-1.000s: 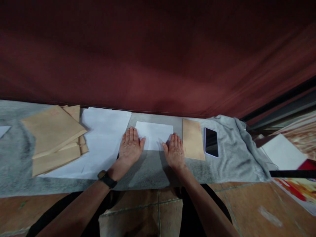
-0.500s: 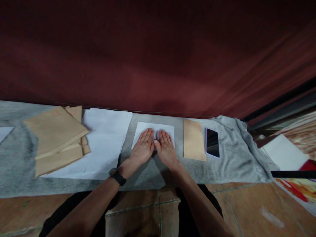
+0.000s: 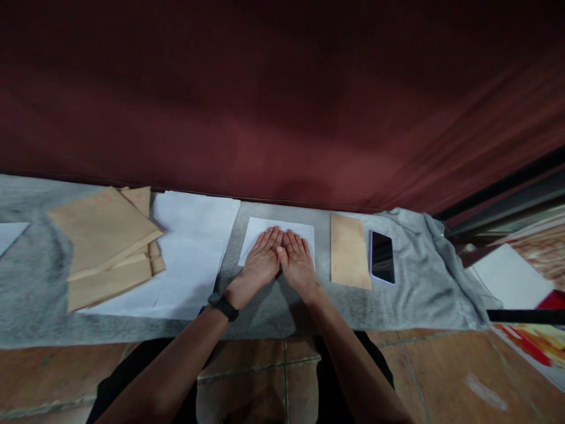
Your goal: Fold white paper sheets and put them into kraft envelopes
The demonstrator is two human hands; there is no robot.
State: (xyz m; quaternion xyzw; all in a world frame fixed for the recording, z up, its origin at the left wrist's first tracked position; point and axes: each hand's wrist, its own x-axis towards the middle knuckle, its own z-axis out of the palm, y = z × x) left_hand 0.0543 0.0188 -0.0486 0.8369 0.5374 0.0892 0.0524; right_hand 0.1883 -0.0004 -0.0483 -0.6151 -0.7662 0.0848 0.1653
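A white sheet of paper (image 3: 253,231), which looks folded, lies in front of me on the grey cloth (image 3: 265,315). My left hand (image 3: 263,256) rests flat on its left half, fingers stretched out and nothing held. Palm down on the right half is my right hand (image 3: 297,259), also with straight fingers. The two hands lie side by side, and the right thumb touches or nearly touches the left hand. Much of the paper is covered by them. Just to the right lies a brown envelope (image 3: 350,253).
A phone (image 3: 382,257) lies right of the envelope. To the left are a stack of white paper (image 3: 194,235) and several brown envelopes (image 3: 103,235) overlapping it. Another white sheet (image 3: 11,235) shows at the far left. Behind the cloth rises a dark red surface (image 3: 282,141).
My left hand has slid inward on the paper, closing the gap to my right hand. My right hand has barely moved. The whole view has shifted slightly.
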